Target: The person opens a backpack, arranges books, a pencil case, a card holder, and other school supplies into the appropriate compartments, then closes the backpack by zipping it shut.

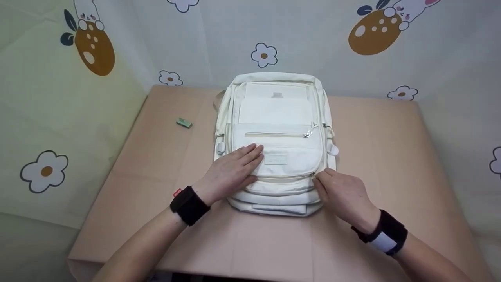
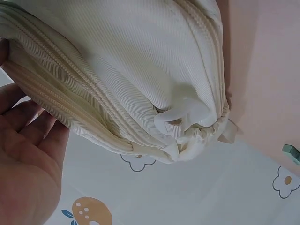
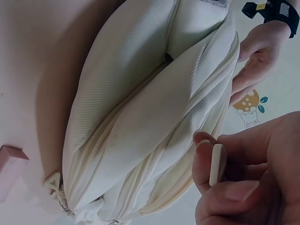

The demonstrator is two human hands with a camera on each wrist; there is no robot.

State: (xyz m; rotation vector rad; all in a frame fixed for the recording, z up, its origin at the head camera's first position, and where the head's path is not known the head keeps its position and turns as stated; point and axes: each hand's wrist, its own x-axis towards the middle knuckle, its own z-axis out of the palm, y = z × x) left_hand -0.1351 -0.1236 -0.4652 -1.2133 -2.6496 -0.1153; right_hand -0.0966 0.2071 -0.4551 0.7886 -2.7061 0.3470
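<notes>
A cream backpack (image 1: pixel 276 113) lies on the table with its front facing up. My left hand (image 1: pixel 233 170) rests on the lower left of its front panel, fingers extended; in the left wrist view the left fingers (image 2: pixel 54 143) touch the fabric beside a zipper. At the lower right of the front pocket, my right hand (image 1: pixel 346 194) pinches a cream zipper pull (image 3: pixel 217 164) between thumb and fingers. Another zipper (image 1: pixel 276 134) with a metal slider runs across the middle of the front. Below the pocket, several zipped layers stack toward the base.
A small green block (image 1: pixel 184 123) lies on the table (image 1: pixel 391 156) left of the backpack. In the right wrist view, a pink block (image 3: pixel 11 164) lies on the table. Patterned cloth (image 1: pixel 227 35) hangs behind and at both sides.
</notes>
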